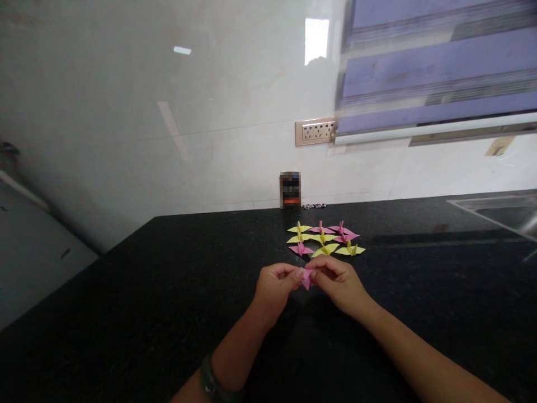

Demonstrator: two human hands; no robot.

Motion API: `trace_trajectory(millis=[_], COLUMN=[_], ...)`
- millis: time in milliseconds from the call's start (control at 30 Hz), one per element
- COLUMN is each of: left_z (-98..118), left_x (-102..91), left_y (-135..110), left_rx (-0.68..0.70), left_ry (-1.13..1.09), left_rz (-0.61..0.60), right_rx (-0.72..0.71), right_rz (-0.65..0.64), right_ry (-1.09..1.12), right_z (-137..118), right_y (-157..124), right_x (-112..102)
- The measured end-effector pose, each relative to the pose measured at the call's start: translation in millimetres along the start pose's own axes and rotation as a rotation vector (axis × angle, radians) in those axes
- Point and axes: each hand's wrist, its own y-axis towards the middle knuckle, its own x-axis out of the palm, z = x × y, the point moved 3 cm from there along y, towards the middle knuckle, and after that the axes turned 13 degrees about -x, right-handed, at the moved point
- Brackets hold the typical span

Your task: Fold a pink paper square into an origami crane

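Note:
A small folded pink paper [307, 279] is pinched between my two hands, just above the dark countertop. My left hand [274, 285] grips its left side between thumb and fingers. On the other side, my right hand [338, 281] holds the paper's right edge with thumb and fingertips. Its exact folds are partly covered by my fingers. Right beyond my hands stand several paper cranes in rows, some yellow, such as the yellow crane [351, 250], and some pink, such as the pink crane [301, 249].
Against the tiled wall stands a blurred dark box [290, 191], with a small patterned strip [314, 206] beside it. A sink [503, 212] is set into the black countertop [168, 280] at right. Wall sockets [316, 132] and a purple blind [436, 78] are above.

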Motion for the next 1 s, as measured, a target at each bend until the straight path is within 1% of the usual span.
trace_trajectory(millis=[67,133,200,300,433,567,667,867,1000], left_z=[1.7,3.4,4.5,5.5,7.6,7.8,7.0,5.8,4.6], left_x=[-0.8,-1.1,-1.0,-0.8,-0.1,-0.2,-0.6,-0.8,-1.1], left_y=[0.0,-0.4,-1.0,-2.4,-4.3,-4.4,-4.4,-4.7,-2.6], left_rx=[0.045,0.092,0.124,0.152,0.19,0.193,0.183,0.157,0.14], left_ry=[0.016,0.041,0.07,0.104,0.143,0.168,0.168,0.115,0.095], left_rz=[0.027,0.044,0.057,0.074,0.084,0.094,0.094,0.073,0.07], right_rx=[0.088,0.123,0.094,0.043,0.045,0.123,0.175,0.215,0.229], right_rz=[-0.009,-0.044,-0.068,-0.068,-0.068,-0.099,-0.096,-0.092,-0.043], right_ry=[0.056,0.064,0.016,-0.042,0.003,0.127,0.195,0.242,0.252], right_z=[1.4,2.1,1.2,-1.1,-2.2,-0.6,0.1,1.6,3.8], right_y=[-0.5,-0.5,0.3,1.4,2.1,1.4,0.0,-1.9,-1.3], right_x=[1.8,3.7,4.3,3.6,3.0,4.6,5.4,6.1,5.1])
